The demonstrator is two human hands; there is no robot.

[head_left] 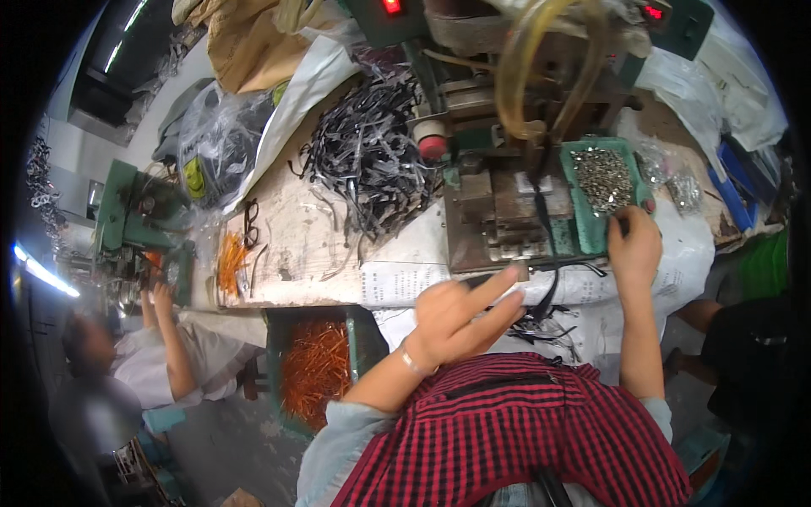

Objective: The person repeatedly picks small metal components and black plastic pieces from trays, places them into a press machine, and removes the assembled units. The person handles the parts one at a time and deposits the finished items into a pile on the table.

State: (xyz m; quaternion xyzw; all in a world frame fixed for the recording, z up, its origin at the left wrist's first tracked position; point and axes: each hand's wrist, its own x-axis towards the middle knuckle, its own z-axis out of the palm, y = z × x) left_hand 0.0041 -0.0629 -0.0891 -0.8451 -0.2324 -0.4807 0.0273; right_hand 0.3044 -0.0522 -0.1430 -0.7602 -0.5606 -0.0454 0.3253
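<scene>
My left hand (460, 319) is in front of the bench press (498, 211), its fingers stretched to the right and slightly apart, somewhat blurred. Dark slim strips (547, 291) lie close to its fingertips; I cannot make out a firm hold on them. Another black strip (543, 215) slants down from under the press head. At the front right corner of the green tray (589, 237), my right hand (635, 249) has its fingers curled together. Small shiny metal parts (601, 182) fill the tray. Whatever sits between those right fingertips is too small to tell.
A heap of black strips (367, 152) covers the bench left of the press. Orange pieces (232, 262) and dark eyeglass frames (251, 224) lie farther left. Below the edge stands a bin of orange strips (317, 367). A co-worker (169, 355) sits at another machine, left.
</scene>
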